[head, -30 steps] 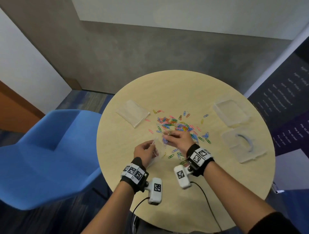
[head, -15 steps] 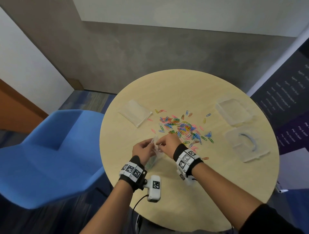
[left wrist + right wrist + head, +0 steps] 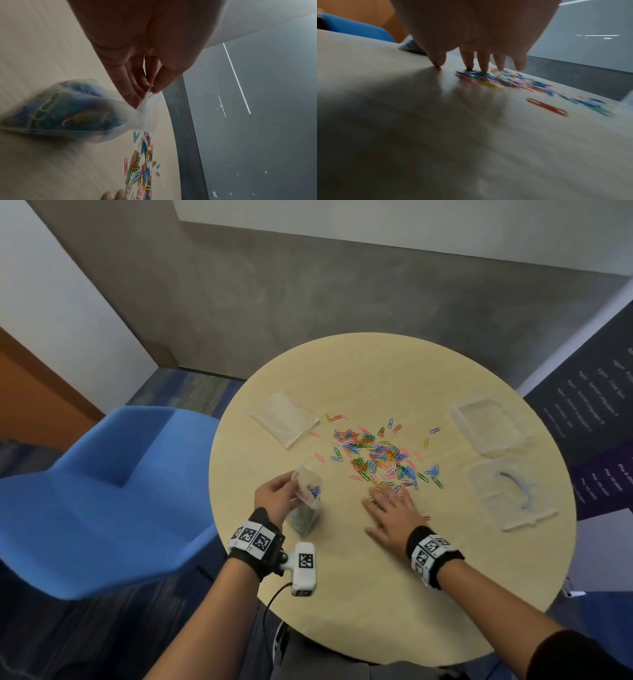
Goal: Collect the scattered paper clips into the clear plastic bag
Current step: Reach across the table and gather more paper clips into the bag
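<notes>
Coloured paper clips [image 3: 376,455] lie scattered in a loose heap at the middle of the round table [image 3: 376,594]. My left hand [image 3: 275,498] pinches the rim of a clear plastic bag [image 3: 306,501] that stands on the table with several clips in it. The left wrist view shows thumb and fingers pinching the bag [image 3: 72,112] by its mouth, with the paper clips [image 3: 140,167] beyond. My right hand [image 3: 385,508] lies flat with straight fingers, its fingertips [image 3: 483,67] touching the near edge of the paper clips [image 3: 501,78].
Another flat clear bag [image 3: 286,417] lies at the far left of the heap. Two clear plastic box halves [image 3: 486,424] [image 3: 510,494] sit at the right. A blue chair [image 3: 96,501] stands close to the table's left edge. A single red clip [image 3: 546,106] lies near my right palm.
My right hand left the bag's mouth and moved right, flattening onto the table at the heap's near edge. The left hand keeps its pinch on the bag.
</notes>
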